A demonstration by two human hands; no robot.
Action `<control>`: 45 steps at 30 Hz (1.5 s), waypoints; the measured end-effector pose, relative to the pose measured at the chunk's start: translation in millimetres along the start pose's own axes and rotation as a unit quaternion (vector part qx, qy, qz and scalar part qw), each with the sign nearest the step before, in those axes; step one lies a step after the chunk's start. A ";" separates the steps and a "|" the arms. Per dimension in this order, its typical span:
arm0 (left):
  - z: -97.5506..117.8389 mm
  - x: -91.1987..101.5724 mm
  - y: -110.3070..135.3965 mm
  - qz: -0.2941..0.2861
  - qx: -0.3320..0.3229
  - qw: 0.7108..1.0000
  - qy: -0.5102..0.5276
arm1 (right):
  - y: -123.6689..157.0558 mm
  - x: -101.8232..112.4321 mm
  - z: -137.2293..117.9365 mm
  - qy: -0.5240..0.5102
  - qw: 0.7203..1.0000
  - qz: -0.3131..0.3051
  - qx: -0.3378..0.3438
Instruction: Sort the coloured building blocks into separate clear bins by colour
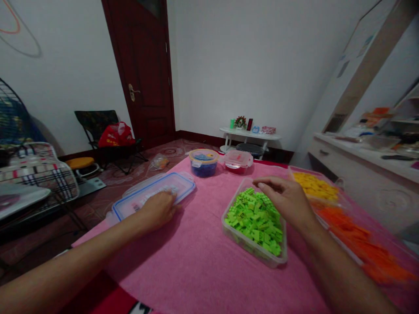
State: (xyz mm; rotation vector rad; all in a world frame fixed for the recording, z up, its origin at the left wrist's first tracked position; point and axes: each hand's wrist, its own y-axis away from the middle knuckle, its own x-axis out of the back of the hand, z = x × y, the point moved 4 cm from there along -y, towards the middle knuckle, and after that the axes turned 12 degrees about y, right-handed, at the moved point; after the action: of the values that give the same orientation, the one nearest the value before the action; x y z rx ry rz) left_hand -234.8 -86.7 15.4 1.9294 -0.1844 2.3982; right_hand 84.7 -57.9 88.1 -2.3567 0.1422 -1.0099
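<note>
My left hand (160, 207) is closed at the right edge of a clear plastic lid (127, 208) with a blue seal, its fingers partly hidden. White printed marks or pieces show through the lid; I cannot tell which. My right hand (284, 196) reaches over the far right corner of a clear plastic container (252, 250), thumb and fingers closed on its rim. Small green building bricks (255, 218) fill that container, which stands upright on the pink cloth (183, 270).
Along the right lie containers of yellow bricks (316, 187) and orange bricks (360, 240). A round blue tub (204, 163) and a lidded red container (238, 161) stand at the table's far end. Behind are a low white table (252, 134) and a folding chair (98, 115).
</note>
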 end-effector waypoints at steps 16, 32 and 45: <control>-1.8 31.2 -0.9 0.021 0.001 0.999 -0.035 | 7.0 -8.0 -9.9 0.015 0.998 -0.055 0.036; 96.5 107.0 16.6 -0.003 -0.010 0.679 0.734 | 3.5 14.4 -22.9 -0.384 0.915 -0.051 -0.110; 144.1 -27.5 -96.1 -0.051 0.043 0.683 0.727 | 2.0 14.3 96.4 -0.300 0.900 0.097 -0.303</control>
State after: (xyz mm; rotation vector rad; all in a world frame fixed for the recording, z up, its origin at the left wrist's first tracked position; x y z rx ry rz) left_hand -77.7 -9.2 24.3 -0.4019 0.1373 2.9598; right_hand 162.1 -19.8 42.6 -3.0183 0.4964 -0.0975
